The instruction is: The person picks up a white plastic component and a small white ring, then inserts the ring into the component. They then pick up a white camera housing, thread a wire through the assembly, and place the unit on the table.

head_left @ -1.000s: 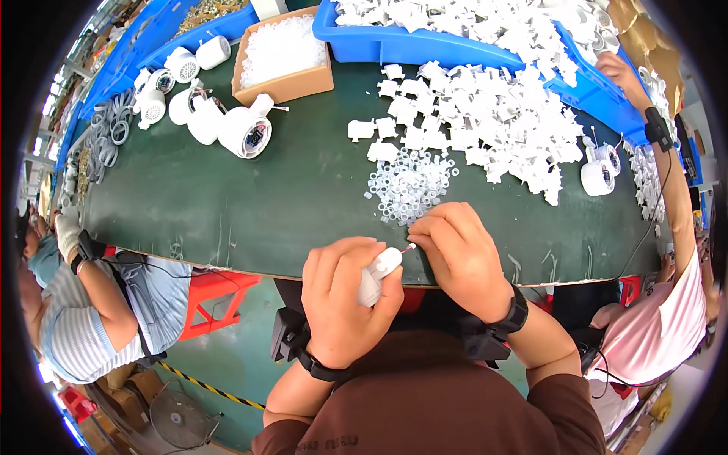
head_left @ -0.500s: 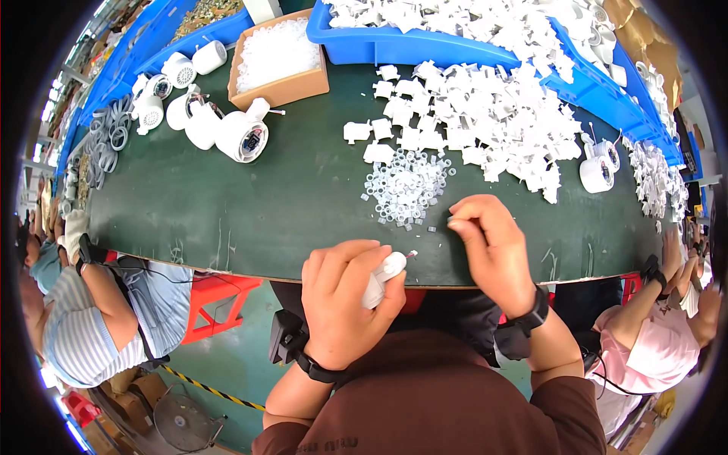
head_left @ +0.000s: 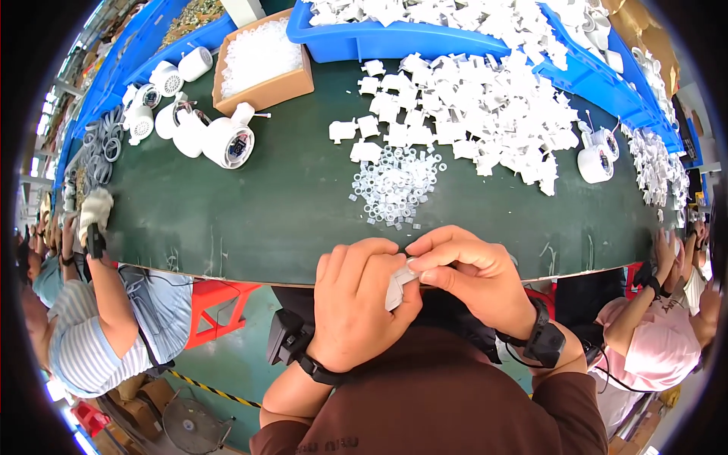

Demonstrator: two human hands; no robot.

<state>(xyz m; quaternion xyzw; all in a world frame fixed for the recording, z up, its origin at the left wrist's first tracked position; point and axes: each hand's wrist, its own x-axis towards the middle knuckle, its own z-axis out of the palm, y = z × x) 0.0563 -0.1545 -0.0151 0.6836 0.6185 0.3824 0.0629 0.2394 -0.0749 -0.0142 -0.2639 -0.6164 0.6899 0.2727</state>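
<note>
My left hand [head_left: 362, 303] is closed around a small white plastic part [head_left: 397, 290], whose upper end shows between thumb and fingers. My right hand [head_left: 478, 282] meets it at that end, thumb and forefinger pinched together against the part's tip. Whatever lies in the pinch is hidden or too small to name. Just beyond my hands lies a heap of small translucent rings [head_left: 396, 186]. Behind it spreads a pile of white plastic brackets [head_left: 485, 114].
White camera housings [head_left: 230, 142] stand at the left, with more [head_left: 595, 163] at the right. A cardboard box [head_left: 273, 92] of clear pieces and blue bins [head_left: 341, 47] line the back. Grey rings [head_left: 98, 148] lie far left. Co-workers sit on both sides of the green table [head_left: 250, 208].
My right hand has come left and nearer, from beside the ring heap to the white part in my left hand. The view has shifted slightly. A gloved co-worker's hand at left has moved in.
</note>
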